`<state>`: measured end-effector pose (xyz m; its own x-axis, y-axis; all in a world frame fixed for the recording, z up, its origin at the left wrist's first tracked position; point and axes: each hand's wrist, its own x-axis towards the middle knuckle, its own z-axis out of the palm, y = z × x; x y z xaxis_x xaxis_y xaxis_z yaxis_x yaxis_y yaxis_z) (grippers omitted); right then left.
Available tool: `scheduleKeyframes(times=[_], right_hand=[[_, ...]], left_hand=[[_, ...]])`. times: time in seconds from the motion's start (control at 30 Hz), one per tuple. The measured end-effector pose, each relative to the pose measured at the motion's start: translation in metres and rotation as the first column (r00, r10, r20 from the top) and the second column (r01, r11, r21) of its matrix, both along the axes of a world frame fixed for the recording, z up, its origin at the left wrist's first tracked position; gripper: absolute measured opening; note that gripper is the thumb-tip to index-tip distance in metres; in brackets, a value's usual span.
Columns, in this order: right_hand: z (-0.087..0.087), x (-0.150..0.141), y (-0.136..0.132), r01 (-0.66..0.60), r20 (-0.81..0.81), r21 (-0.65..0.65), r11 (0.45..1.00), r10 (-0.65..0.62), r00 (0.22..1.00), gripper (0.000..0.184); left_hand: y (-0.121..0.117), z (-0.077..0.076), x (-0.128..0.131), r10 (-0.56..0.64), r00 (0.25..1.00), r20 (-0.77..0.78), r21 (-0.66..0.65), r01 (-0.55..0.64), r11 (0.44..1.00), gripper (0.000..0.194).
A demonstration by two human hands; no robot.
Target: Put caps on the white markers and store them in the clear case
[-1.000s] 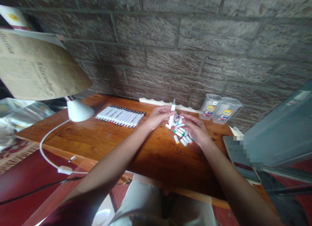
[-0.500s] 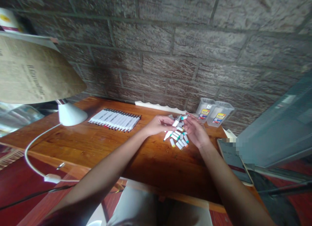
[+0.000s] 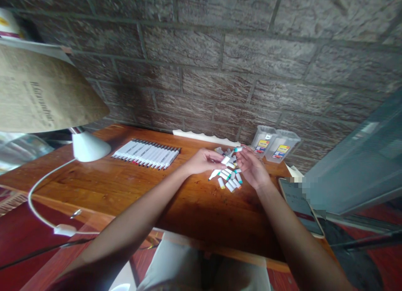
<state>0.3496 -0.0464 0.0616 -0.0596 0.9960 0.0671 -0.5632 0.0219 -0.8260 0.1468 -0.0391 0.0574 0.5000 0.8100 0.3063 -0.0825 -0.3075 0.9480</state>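
Observation:
Over the right half of the wooden table, my left hand [image 3: 205, 161] pinches a white marker cap [image 3: 225, 160] between thumb and fingers. Facing it, my right hand [image 3: 251, 167] grips another white marker cap with a teal end [image 3: 238, 149] at its fingertips. Beneath and between both hands lies a loose pile of white marker caps [image 3: 230, 185] with green, teal, yellow and orange ends. A white tapered piece with a dark tip [image 3: 214, 174] rests at the pile's left edge. Further left, several white markers [image 3: 146, 153] lie side by side in a neat row.
Two clear plastic containers [image 3: 279, 148] with yellow labels stand behind my right hand. A tablet [image 3: 301, 209] lies at the table's right edge. At left is a lamp [image 3: 91, 146] with a paper shade and white cord. A white scalloped strip [image 3: 205, 138] runs along the brick wall.
The view has shifted very slightly. The teal-ended cap in my right hand has turned a little; both hands otherwise keep their places and their hold.

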Motion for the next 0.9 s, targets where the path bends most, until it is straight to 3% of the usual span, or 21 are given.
scheduleKeyframes(times=[0.17,0.33,0.5,0.6,0.7,0.9], right_hand=[[0.0,-0.001,-0.001,0.006,0.017,0.0,1.0,-0.006,1.0,0.027],[-0.005,0.004,0.005,0.023,0.061,0.038,0.999,-0.026,0.998,0.032],[-0.012,0.006,0.008,-0.003,0.117,0.039,0.999,-0.002,0.993,0.022],[-0.012,0.002,0.005,-0.032,0.118,0.04,0.999,0.027,0.993,0.022],[-0.01,-0.001,0.002,-0.064,0.115,0.071,0.995,0.055,0.992,0.024],[-0.012,-0.003,0.001,-0.12,0.162,0.031,0.992,0.113,0.98,0.029]], left_hand=[[0.001,0.0,0.0,-0.015,1.0,0.011,-0.006,0.015,1.0,0.027],[0.003,0.003,0.0,0.055,0.985,0.164,-0.085,-0.041,0.996,0.028],[0.008,0.006,-0.005,0.187,0.888,0.421,-0.273,-0.073,0.959,0.029],[0.013,0.007,-0.009,0.223,0.838,0.498,-0.335,-0.051,0.941,0.027],[0.016,0.007,-0.012,0.246,0.817,0.522,-0.375,-0.039,0.926,0.025],[0.01,0.006,-0.008,0.177,0.875,0.451,-0.371,0.003,0.929,0.028]])
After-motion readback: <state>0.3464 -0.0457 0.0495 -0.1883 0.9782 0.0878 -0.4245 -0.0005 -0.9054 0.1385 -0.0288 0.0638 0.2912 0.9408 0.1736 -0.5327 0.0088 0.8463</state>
